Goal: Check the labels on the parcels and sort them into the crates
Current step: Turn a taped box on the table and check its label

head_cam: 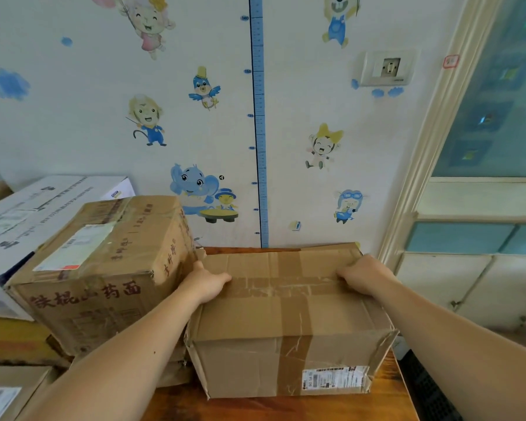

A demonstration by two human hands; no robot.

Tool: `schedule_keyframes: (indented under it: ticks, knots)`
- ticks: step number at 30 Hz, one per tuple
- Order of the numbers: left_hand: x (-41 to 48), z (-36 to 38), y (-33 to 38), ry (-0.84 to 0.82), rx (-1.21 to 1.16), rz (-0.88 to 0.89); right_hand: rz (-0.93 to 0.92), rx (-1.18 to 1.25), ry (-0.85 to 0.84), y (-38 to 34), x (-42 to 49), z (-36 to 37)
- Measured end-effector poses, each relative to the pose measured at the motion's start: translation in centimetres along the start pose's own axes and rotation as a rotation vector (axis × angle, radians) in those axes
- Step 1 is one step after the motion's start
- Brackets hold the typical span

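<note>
The left hand (208,284) grips the top-left edge of the taped cardboard parcel (286,317), and the right hand (362,276) clutches its top-right, fingers curled.

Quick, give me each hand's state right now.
Left hand: on top of the box, fingers bent; grip cannot be told.
Right hand: on the box top too, fingers bent; grip cannot be told.

In front of me the crumpled brown taped carton (289,317) stands upright on the table (255,410), its shipping label (334,379) on the near face (low, right corner). Just left, a red-printed carton (110,287) bears a top label (73,247).
</note>
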State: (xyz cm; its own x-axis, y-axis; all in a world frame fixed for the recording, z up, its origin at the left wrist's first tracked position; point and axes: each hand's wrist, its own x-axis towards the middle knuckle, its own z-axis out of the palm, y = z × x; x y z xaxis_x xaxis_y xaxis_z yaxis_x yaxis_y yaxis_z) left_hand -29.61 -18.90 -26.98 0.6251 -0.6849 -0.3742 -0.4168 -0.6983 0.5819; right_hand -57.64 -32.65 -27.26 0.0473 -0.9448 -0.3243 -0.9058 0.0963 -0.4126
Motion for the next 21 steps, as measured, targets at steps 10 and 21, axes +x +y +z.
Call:
schedule_keyframes:
  ticks: [10,21]
  knots:
    - [1.3,0.7,0.3,0.073,0.054,0.038,0.093,0.143,0.021,-1.0,0.8,0.4]
    - [-0.1,0.0,-0.9,-0.048,0.159,0.083,-0.117,-0.224,0.110,-0.6,-2.0,1.0]
